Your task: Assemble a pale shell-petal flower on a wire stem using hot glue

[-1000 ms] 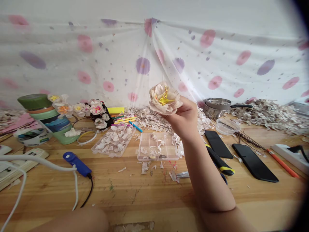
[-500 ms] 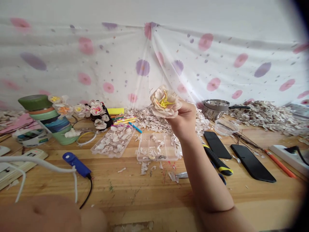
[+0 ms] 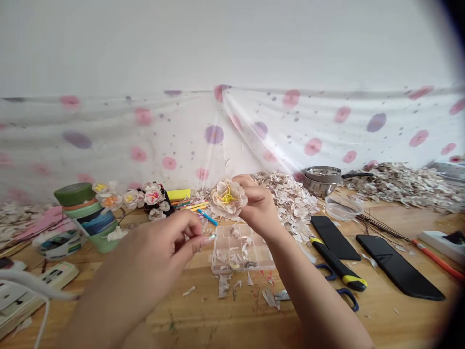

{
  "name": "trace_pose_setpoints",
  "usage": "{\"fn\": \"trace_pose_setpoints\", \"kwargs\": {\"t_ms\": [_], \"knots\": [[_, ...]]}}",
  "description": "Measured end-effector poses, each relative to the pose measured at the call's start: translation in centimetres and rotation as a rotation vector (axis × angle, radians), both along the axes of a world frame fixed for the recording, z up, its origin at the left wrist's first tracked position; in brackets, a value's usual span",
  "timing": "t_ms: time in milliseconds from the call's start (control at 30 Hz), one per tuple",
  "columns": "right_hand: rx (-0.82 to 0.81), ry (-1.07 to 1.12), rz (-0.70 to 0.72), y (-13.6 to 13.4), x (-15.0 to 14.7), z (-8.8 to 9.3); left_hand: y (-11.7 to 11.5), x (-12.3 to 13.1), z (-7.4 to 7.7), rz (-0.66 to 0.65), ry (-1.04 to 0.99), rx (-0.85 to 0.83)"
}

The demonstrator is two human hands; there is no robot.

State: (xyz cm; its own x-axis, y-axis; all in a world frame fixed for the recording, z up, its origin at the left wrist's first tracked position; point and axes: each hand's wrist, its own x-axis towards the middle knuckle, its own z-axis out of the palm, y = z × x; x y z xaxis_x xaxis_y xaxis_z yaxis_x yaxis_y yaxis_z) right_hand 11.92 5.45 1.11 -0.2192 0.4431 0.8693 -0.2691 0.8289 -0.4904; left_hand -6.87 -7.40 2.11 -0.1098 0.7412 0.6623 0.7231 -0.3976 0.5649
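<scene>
My right hand [image 3: 259, 203] pinches a handmade flower [image 3: 228, 198] with cream petals and a yellow centre, held up above the table. My left hand [image 3: 170, 247] is raised to its left, thumb and fingers closed together near the flower but apart from it. Whatever is between those fingertips is too small to make out. Below both hands lies a clear divided plastic box [image 3: 225, 247] holding pale flakes.
Green jars [image 3: 105, 237] and more finished flowers [image 3: 152, 196] stand left. Petal heaps [image 3: 403, 186] line the back. A black-and-yellow handled tool [image 3: 337, 264], blue-handled scissors [image 3: 348, 298], a phone [image 3: 395, 266], a steel pot [image 3: 321, 182] and a power strip [image 3: 36, 295] lie around.
My left hand has risen from the lower left edge toward the flower. My right hand has brought the flower slightly left and lower in view. The camera view has tilted up.
</scene>
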Motion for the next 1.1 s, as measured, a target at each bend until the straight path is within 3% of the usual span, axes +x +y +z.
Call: {"fn": "trace_pose_setpoints", "kwargs": {"t_ms": [100, 133, 200, 300, 367, 633, 833, 1100], "knots": [[-0.006, 0.031, -0.031, -0.3, 0.1, 0.0, 2.0, 2.0, 0.4, 0.224, 0.317, -0.335], [0.009, 0.035, -0.035, -0.4, 0.1, 0.0, 2.6, 2.7, 0.4, 0.286, 0.331, -0.315], [0.057, 0.037, -0.043, -0.5, 0.2, 0.0, 3.9, 3.9, 0.2, 0.205, 0.341, -0.22], [0.136, 0.024, -0.059, -0.6, 0.4, 0.0, 5.4, 5.2, 0.0, -0.09, 0.25, -0.163], [0.188, 0.013, -0.053, -0.6, 0.4, 0.0, 6.1, 5.8, -0.2, -0.142, 0.185, -0.183], [0.191, -0.153, -0.028, -1.3, 0.7, 0.5, 6.4, 6.0, 0.2, -0.04, 0.135, -0.157], [0.183, -0.139, 0.012, -1.6, 0.6, 0.7, 5.9, 5.8, 0.8, -0.081, 0.202, -0.079], [0.135, -0.013, 0.063, -1.0, 0.3, 0.1, 5.6, 5.7, 0.9, -0.036, 0.317, -0.071]]}}
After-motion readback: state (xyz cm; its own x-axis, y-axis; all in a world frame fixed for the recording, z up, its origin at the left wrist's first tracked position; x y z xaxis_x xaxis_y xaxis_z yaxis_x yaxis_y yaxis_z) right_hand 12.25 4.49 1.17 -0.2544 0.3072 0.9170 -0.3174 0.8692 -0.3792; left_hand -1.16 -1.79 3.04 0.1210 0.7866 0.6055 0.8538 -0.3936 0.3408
